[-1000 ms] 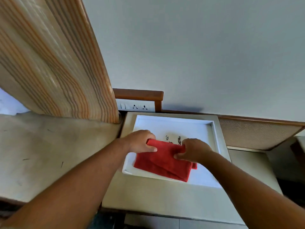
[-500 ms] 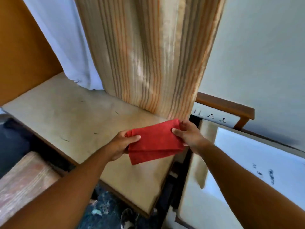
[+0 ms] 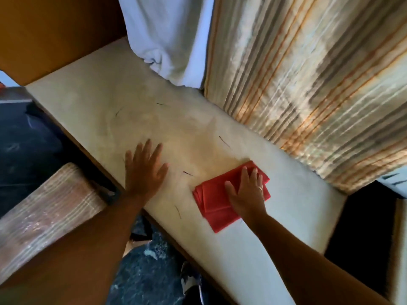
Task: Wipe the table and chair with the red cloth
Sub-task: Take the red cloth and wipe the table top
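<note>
The folded red cloth (image 3: 218, 201) lies flat on the pale beige table (image 3: 123, 111), toward its right half. My right hand (image 3: 246, 192) presses down on the cloth with fingers spread; a ring shows on one finger. My left hand (image 3: 144, 170) rests flat on the bare tabletop to the left of the cloth, fingers apart, holding nothing. The table surface carries several thin dark marks. The chair (image 3: 41, 208), with a striped cushioned seat, stands at the lower left, pushed against the table's front edge.
A striped beige and orange curtain (image 3: 308, 84) and a white curtain (image 3: 167, 36) hang down onto the table's far edge. An orange-brown wall panel (image 3: 44, 29) closes the far left. Dark patterned floor (image 3: 154, 271) and a shoe show below the table's front edge.
Both hands carried the cloth from the white tray over to the beige table. The cloth now lies on the table under my right hand; my left hand let go and lies flat beside it.
</note>
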